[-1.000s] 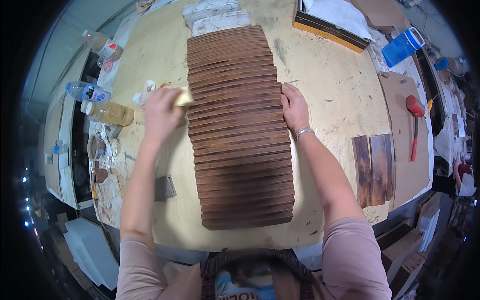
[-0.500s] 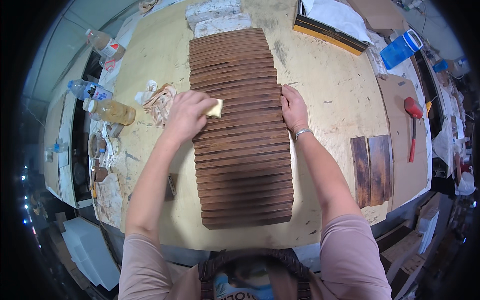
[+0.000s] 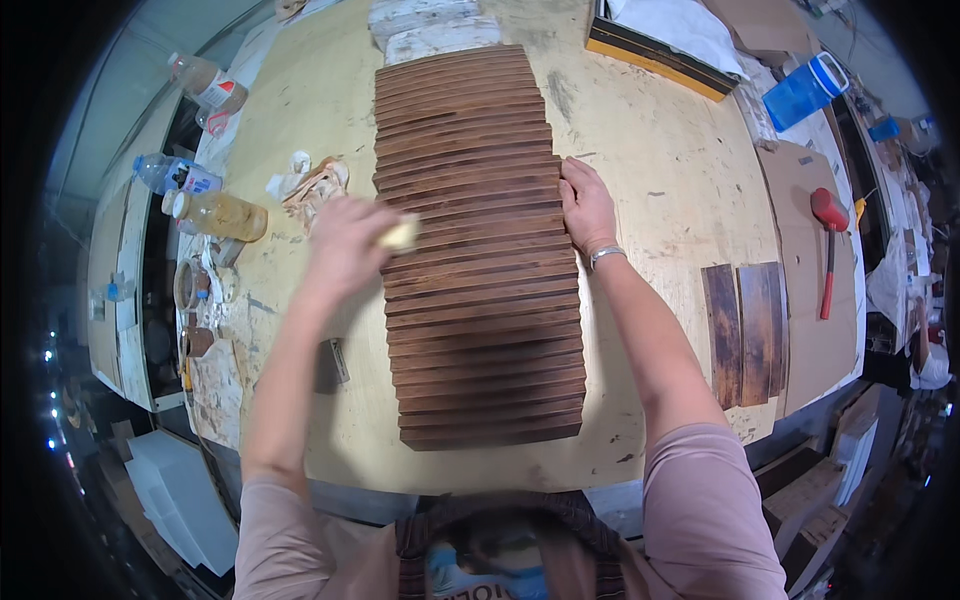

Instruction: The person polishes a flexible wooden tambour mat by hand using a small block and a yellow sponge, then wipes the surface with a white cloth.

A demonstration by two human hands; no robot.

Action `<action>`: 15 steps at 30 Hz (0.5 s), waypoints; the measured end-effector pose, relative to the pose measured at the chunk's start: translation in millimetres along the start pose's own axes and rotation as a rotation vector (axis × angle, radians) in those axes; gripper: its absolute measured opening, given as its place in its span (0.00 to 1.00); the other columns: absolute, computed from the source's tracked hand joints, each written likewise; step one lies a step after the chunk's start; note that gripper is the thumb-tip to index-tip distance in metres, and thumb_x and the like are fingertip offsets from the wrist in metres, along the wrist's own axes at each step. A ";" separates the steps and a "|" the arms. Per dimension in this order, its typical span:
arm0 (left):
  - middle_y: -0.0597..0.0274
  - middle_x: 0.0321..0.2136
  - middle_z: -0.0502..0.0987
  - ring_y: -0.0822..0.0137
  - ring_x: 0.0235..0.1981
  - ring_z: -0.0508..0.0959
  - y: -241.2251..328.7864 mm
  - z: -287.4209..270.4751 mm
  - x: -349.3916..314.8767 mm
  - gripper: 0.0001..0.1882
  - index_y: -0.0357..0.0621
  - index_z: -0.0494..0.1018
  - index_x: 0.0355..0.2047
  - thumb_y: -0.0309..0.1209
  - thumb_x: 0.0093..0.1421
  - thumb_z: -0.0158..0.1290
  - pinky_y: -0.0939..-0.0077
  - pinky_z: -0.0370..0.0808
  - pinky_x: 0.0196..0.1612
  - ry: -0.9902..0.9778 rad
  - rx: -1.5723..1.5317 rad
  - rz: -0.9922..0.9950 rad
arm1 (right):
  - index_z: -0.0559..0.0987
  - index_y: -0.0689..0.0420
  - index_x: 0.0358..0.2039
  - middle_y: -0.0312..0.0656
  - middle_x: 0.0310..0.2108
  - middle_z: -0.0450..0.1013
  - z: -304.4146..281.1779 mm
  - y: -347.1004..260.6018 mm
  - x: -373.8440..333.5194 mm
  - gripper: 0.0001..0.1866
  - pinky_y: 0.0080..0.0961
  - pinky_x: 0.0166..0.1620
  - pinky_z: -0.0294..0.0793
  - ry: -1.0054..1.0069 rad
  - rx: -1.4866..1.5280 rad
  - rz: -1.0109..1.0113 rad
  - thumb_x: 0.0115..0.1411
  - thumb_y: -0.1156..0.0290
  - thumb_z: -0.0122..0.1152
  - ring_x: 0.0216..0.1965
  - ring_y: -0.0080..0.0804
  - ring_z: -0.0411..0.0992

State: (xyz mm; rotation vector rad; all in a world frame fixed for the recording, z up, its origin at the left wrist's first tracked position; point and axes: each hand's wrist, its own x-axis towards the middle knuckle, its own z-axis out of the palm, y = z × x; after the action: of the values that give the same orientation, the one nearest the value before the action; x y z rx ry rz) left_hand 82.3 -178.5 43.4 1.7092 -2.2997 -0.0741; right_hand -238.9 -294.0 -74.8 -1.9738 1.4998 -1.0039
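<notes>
A long row of dark brown wood strips (image 3: 480,260), set side by side with stepped edges, runs down the middle of the table. My left hand (image 3: 348,245), blurred by motion, is closed around a small pale yellow sponge (image 3: 400,234) at the strips' left edge. My right hand (image 3: 588,208) grips the right edge of the strips, its fingers bent against their ends and partly hidden. Beyond my left hand lies a crumpled, stained cloth (image 3: 322,186).
Bottles, among them a jar of amber liquid (image 3: 222,216), line the left side. On the right are loose wood pieces (image 3: 722,330), a red mallet (image 3: 829,212) and a blue jug (image 3: 797,98). A black-and-orange box (image 3: 655,65) and white-wrapped blocks (image 3: 440,40) stand at the back.
My left hand has moved left and slightly nearer with the sponge, off the strips' middle to their left edge. My right hand keeps its place on the strips. The whole view has shifted slightly.
</notes>
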 end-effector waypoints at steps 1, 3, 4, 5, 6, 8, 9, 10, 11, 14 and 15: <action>0.59 0.38 0.81 0.58 0.45 0.78 -30.7 -8.0 -19.7 0.16 0.46 0.82 0.39 0.21 0.48 0.59 0.60 0.70 0.57 -0.040 0.032 -0.084 | 0.79 0.56 0.51 0.51 0.57 0.74 -1.8 3.7 1.1 0.16 0.37 0.62 0.69 0.019 -0.018 -0.013 0.65 0.69 0.53 0.59 0.49 0.70; 0.57 0.39 0.81 0.55 0.45 0.78 -47.2 -17.8 -33.6 0.18 0.45 0.82 0.41 0.21 0.47 0.58 0.59 0.70 0.56 -0.011 0.034 -0.192 | 0.79 0.54 0.50 0.51 0.56 0.74 0.8 3.7 -0.3 0.16 0.39 0.61 0.70 0.038 -0.039 -0.049 0.64 0.68 0.52 0.59 0.50 0.70; 0.56 0.40 0.81 0.54 0.46 0.78 -36.4 -24.3 -28.3 0.19 0.44 0.82 0.42 0.21 0.47 0.57 0.58 0.71 0.56 0.065 0.001 -0.208 | 0.79 0.54 0.50 0.51 0.56 0.74 0.4 3.2 -0.9 0.16 0.39 0.61 0.70 0.035 -0.029 -0.035 0.64 0.68 0.51 0.59 0.50 0.70; 0.55 0.40 0.81 0.53 0.46 0.78 -23.6 -26.5 -22.5 0.20 0.44 0.82 0.43 0.21 0.47 0.57 0.58 0.71 0.56 0.145 -0.031 -0.228 | 0.79 0.54 0.50 0.51 0.56 0.74 -0.9 2.3 -0.9 0.16 0.39 0.61 0.70 0.031 -0.019 -0.025 0.64 0.68 0.51 0.59 0.51 0.70; 0.54 0.42 0.81 0.52 0.48 0.77 -4.2 -17.1 -5.5 0.20 0.43 0.81 0.44 0.21 0.48 0.56 0.59 0.71 0.57 0.176 -0.071 -0.172 | 0.79 0.54 0.50 0.51 0.56 0.74 -0.6 1.0 -0.8 0.16 0.39 0.61 0.70 0.025 -0.013 -0.021 0.64 0.68 0.51 0.59 0.51 0.70; 0.55 0.45 0.80 0.51 0.49 0.76 30.8 -1.2 19.5 0.21 0.44 0.79 0.47 0.21 0.50 0.57 0.58 0.71 0.56 0.208 -0.143 0.106 | 0.79 0.55 0.49 0.51 0.55 0.74 9.2 -5.2 -0.1 0.15 0.40 0.60 0.71 0.022 0.013 -0.034 0.64 0.68 0.51 0.58 0.52 0.70; 0.56 0.44 0.80 0.51 0.48 0.76 42.8 0.9 24.9 0.21 0.44 0.79 0.46 0.21 0.50 0.58 0.58 0.70 0.56 0.095 -0.139 0.189 | 0.79 0.55 0.49 0.51 0.55 0.75 10.0 -1.6 -0.3 0.15 0.40 0.60 0.71 0.027 0.011 -0.036 0.64 0.68 0.51 0.58 0.52 0.70; 0.56 0.43 0.80 0.51 0.48 0.76 51.0 1.5 27.0 0.21 0.44 0.79 0.46 0.21 0.50 0.58 0.57 0.70 0.56 -0.020 -0.135 0.272 | 0.79 0.55 0.49 0.51 0.55 0.75 8.2 2.1 -0.3 0.15 0.40 0.60 0.71 0.031 0.008 -0.036 0.64 0.69 0.51 0.58 0.52 0.70; 0.56 0.43 0.80 0.52 0.48 0.76 39.8 1.0 15.9 0.20 0.44 0.79 0.46 0.21 0.50 0.59 0.57 0.71 0.55 -0.032 -0.074 0.173 | 0.79 0.55 0.49 0.51 0.55 0.75 5.2 3.3 0.5 0.15 0.40 0.61 0.70 0.033 0.008 -0.034 0.64 0.69 0.51 0.58 0.52 0.70; 0.57 0.41 0.80 0.53 0.46 0.77 -6.7 -7.2 -19.9 0.20 0.44 0.80 0.45 0.21 0.49 0.59 0.57 0.72 0.54 -0.047 0.030 -0.086 | 0.80 0.55 0.48 0.52 0.55 0.75 -0.4 1.7 -1.2 0.15 0.40 0.61 0.70 0.051 0.008 -0.020 0.64 0.69 0.52 0.59 0.51 0.70; 0.58 0.41 0.80 0.53 0.45 0.77 -8.9 -10.6 -20.5 0.20 0.44 0.80 0.45 0.21 0.49 0.59 0.57 0.72 0.53 -0.030 0.006 -0.157 | 0.80 0.55 0.48 0.52 0.55 0.75 -3.1 2.2 -0.8 0.15 0.40 0.61 0.70 0.058 -0.002 -0.017 0.64 0.69 0.51 0.59 0.51 0.70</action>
State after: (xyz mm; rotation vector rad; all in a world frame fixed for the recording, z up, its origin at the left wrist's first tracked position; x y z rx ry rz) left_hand 98.6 -160.5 47.9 1.9010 -2.1848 -0.1255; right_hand -242.7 -293.7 -74.7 -1.9784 1.5174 -1.0756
